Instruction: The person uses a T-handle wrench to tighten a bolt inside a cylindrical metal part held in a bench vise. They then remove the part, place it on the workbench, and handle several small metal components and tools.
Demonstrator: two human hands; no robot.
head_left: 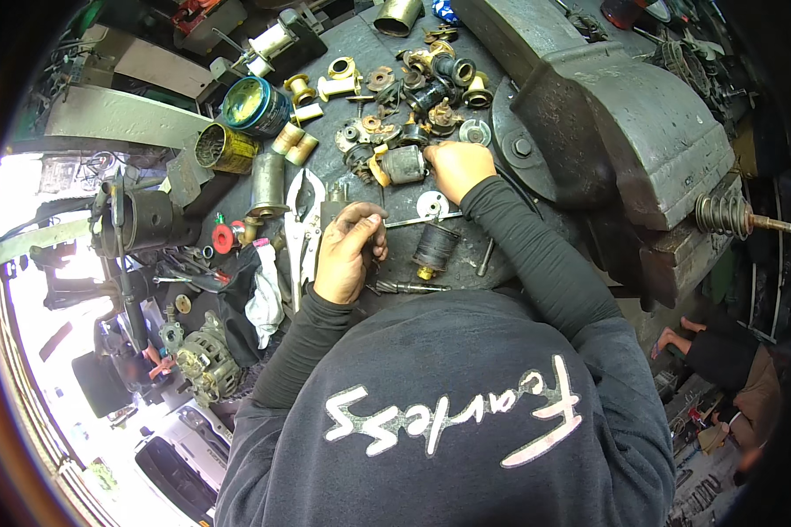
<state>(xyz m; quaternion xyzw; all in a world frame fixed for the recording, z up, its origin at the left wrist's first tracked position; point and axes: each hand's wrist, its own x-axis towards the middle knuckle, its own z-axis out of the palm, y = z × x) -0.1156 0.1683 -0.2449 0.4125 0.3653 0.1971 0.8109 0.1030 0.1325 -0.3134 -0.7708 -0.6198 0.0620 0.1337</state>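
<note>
My left hand (350, 255) is curled beside the locking pliers (306, 241); what it holds, if anything, is hidden. A thin metal rod (417, 220) extends rightward from beside its fingers. My right hand (457, 169) has its fingers closed at the end of a grey cylindrical part (404, 165), which lies against a pile of worn bushings and fittings (422, 92). Below the rod sit a white washer (432, 205) and a dark cylinder with a yellow tip (435, 250). A reamer-like tool (409, 288) lies near the bench's front edge.
A large cast machine body (633, 149) fills the right side. Tins (224, 147), a blue tub (253, 105), a steel sleeve (268, 184) and an alternator (206, 356) crowd the left. A co-worker (721, 369) is low at the lower right.
</note>
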